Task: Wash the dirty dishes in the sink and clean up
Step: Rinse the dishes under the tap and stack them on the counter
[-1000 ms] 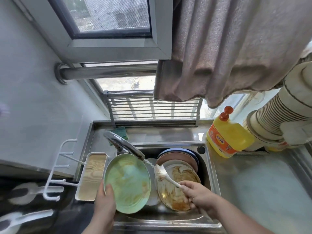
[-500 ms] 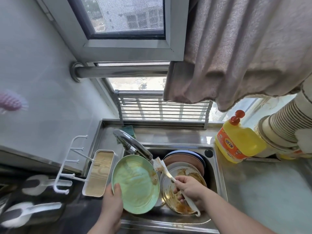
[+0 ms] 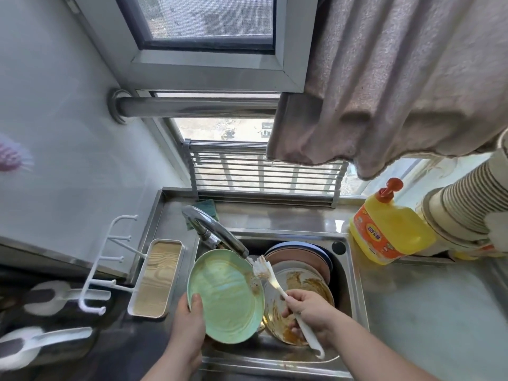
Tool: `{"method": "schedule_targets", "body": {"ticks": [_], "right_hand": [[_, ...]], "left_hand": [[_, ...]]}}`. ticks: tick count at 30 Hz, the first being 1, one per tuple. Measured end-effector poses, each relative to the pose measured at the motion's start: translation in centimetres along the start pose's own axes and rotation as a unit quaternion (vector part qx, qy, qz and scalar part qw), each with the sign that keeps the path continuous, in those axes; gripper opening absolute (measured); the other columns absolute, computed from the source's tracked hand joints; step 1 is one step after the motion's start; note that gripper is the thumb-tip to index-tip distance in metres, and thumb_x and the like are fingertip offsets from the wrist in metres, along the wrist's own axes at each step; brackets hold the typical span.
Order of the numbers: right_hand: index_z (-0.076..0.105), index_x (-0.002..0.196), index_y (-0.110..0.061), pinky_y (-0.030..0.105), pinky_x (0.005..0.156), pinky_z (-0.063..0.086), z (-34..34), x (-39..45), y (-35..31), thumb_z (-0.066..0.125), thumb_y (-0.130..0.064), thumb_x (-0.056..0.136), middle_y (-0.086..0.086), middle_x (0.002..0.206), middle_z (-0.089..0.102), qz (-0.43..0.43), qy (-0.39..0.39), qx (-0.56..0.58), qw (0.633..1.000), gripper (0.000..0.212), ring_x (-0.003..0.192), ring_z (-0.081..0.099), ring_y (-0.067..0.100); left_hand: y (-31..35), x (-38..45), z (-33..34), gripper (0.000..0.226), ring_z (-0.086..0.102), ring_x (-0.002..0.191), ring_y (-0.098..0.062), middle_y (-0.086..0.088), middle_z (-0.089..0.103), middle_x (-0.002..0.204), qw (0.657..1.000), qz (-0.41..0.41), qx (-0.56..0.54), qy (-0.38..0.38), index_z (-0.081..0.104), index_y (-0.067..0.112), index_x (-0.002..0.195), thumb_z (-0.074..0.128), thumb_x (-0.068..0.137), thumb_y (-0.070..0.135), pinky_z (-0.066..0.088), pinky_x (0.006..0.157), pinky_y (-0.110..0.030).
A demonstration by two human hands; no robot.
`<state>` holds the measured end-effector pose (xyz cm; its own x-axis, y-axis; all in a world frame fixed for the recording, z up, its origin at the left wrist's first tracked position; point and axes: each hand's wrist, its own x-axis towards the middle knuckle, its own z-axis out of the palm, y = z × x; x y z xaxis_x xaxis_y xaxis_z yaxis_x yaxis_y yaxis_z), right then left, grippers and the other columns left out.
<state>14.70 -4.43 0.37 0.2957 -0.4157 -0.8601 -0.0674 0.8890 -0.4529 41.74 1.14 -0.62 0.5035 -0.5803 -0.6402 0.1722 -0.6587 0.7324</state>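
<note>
1. Sink (image 3: 354,273) of stainless steel sits under the window, its basin holding a stack of dirty dishes.
2. The left hand (image 3: 189,323) grips the green plate (image 3: 226,295) by its near-left rim, thumb curled over the inner face and the fingers hidden behind it; the plate stands tilted over the left part of the basin, its face turned up towards the camera.
3. The plate's far rim lies just beneath the spout of the faucet (image 3: 217,232), and brown residue clings to its right edge.
4. The right hand (image 3: 313,309) is closed round the white handle of the dish brush (image 3: 277,287), holding it near mid-length; the hooked handle end sticks out below the hand towards the sink's front edge.
5. The brush head points up and to the left from the grip, its bristles touching the green plate's right rim beside the faucet outlet.
6. Under the right hand lies a sauce-smeared plate (image 3: 305,284), with a pink plate (image 3: 299,257) and a blue one stacked behind it against the back wall of the basin.
7. A yellow detergent bottle (image 3: 390,232) with a red pump stands on the counter just right of the sink, beside a stack of paper cups (image 3: 464,204) lying on its side.
8. A white tray with wood-grain base (image 3: 156,279) rests on the left of the sink, touching a white hook rack (image 3: 110,265).
9. A green sponge (image 3: 206,209) lies behind the faucet base, partly hidden.
</note>
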Motion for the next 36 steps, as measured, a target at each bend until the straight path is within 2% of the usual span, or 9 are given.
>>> {"method": "schedule_targets", "body": {"ticks": [4, 9, 15, 19, 26, 29, 32, 36], "right_hand": [[0.069, 0.116, -0.006, 0.03, 0.055, 0.052, 1.2, 0.4, -0.8, 0.055, -0.019, 0.108, 0.01, 0.082, 0.066, -0.003, -0.017, 0.003, 1.0, 0.021, 0.057, 0.056, 0.018], [0.064, 0.12, -0.003, 0.03, 0.05, 0.05, 0.4, -0.6, 0.2, 0.054, -0.018, 0.108, 0.012, 0.081, 0.065, 0.018, -0.012, 0.027, 0.999, 0.022, 0.055, 0.053, 0.02], [0.059, 0.126, -0.001, 0.03, 0.047, 0.049, -0.3, -0.7, 0.6, 0.05, -0.017, 0.109, 0.012, 0.078, 0.063, 0.028, 0.003, 0.046, 0.999, 0.024, 0.054, 0.05, 0.02], [0.061, 0.123, -0.002, 0.03, 0.049, 0.051, 1.0, -0.7, -0.1, 0.05, -0.019, 0.11, 0.012, 0.081, 0.065, 0.03, -0.016, 0.034, 0.999, 0.025, 0.054, 0.053, 0.019], [0.061, 0.124, -0.002, 0.028, 0.05, 0.049, 1.4, -0.4, 0.4, 0.048, -0.019, 0.11, 0.012, 0.082, 0.065, 0.055, -0.02, 0.032, 0.998, 0.025, 0.055, 0.052, 0.018], [0.059, 0.124, -0.005, 0.026, 0.047, 0.047, 2.3, 0.0, -0.6, 0.046, -0.021, 0.111, 0.013, 0.082, 0.065, 0.053, -0.007, 0.026, 0.998, 0.025, 0.052, 0.05, 0.015], [0.057, 0.126, -0.009, 0.025, 0.047, 0.046, 2.8, 0.3, -1.2, 0.045, -0.024, 0.111, 0.014, 0.089, 0.065, 0.047, -0.007, 0.002, 0.999, 0.025, 0.051, 0.051, 0.015], [0.056, 0.127, -0.01, 0.024, 0.043, 0.042, 2.9, -0.3, -0.6, 0.044, -0.025, 0.111, 0.011, 0.082, 0.066, 0.054, -0.02, -0.011, 0.998, 0.025, 0.052, 0.05, 0.016]], "left_hand": [[0.5, -0.3, 0.8, 0.021, 0.071, 0.105, -0.032, -0.007, 0.074, 0.113, 1.0, -0.003, 0.004, -0.009, 0.064, 0.028, 0.11, 0.043, 0.113, 0.03, 0.057, 0.096, -0.059], [1.3, -0.4, 1.1, 0.025, 0.07, 0.107, -0.032, -0.005, 0.072, 0.117, 1.0, -0.016, -0.01, -0.015, 0.061, 0.027, 0.129, 0.044, 0.112, 0.034, 0.058, 0.095, -0.058], [1.8, -0.6, 1.5, 0.022, 0.068, 0.106, -0.022, -0.002, 0.071, 0.118, 0.999, -0.007, 0.006, -0.032, 0.06, 0.028, 0.126, 0.043, 0.112, 0.032, 0.055, 0.089, -0.039], [1.8, -0.9, 1.9, 0.036, 0.06, 0.116, -0.023, 0.0, 0.064, 0.131, 0.999, -0.016, 0.025, -0.031, 0.054, 0.028, 0.144, 0.045, 0.111, 0.039, 0.049, 0.104, -0.044], [1.4, -0.6, 2.4, 0.049, 0.058, 0.121, -0.028, -0.005, 0.059, 0.136, 0.999, -0.037, 0.004, -0.04, 0.042, 0.019, 0.157, 0.046, 0.111, 0.037, 0.048, 0.096, -0.041], [1.6, -0.8, 2.6, 0.047, 0.06, 0.116, -0.026, -0.003, 0.06, 0.129, 0.998, -0.041, -0.008, -0.046, 0.043, 0.019, 0.155, 0.045, 0.111, 0.037, 0.05, 0.091, -0.04], [2.0, -1.2, 2.6, 0.031, 0.068, 0.103, -0.028, -0.004, 0.07, 0.117, 0.997, -0.043, -0.028, -0.055, 0.056, 0.023, 0.137, 0.043, 0.112, 0.036, 0.057, 0.073, -0.038], [1.9, -1.1, 2.1, 0.027, 0.07, 0.103, -0.032, -0.009, 0.072, 0.117, 0.998, -0.043, -0.026, -0.047, 0.059, 0.023, 0.13, 0.043, 0.112, 0.036, 0.058, 0.072, -0.039]]}}
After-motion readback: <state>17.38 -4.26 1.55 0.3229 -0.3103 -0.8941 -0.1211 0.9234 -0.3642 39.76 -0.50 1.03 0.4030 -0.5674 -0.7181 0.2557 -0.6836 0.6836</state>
